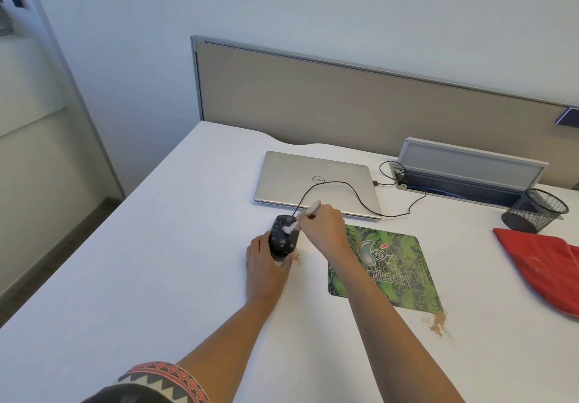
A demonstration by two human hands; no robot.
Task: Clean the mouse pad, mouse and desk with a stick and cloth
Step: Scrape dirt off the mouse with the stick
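Mouse (283,239) gripped by left hand (264,266); right hand (324,228) pinches stick (312,207), tip seemingly touching it.

My left sleeve (163,380) ends in a woven border: a coral-red band with small dark geometric figures, then a cream band of black zigzag triangles, with dark fabric beneath. Both forearms are bare down to my left grip (264,265) and right grip (322,230).

Red cloth (545,265) at the desk's (156,246) right edge is cut off by the frame, the mouse's (282,239) near end is hidden under the left hand (266,268), the stick's (313,207) middle is hidden inside the right hand (322,230) and its white tip is blurred, and the right forearm (369,293) covers the mouse pad's (398,271) left edge.
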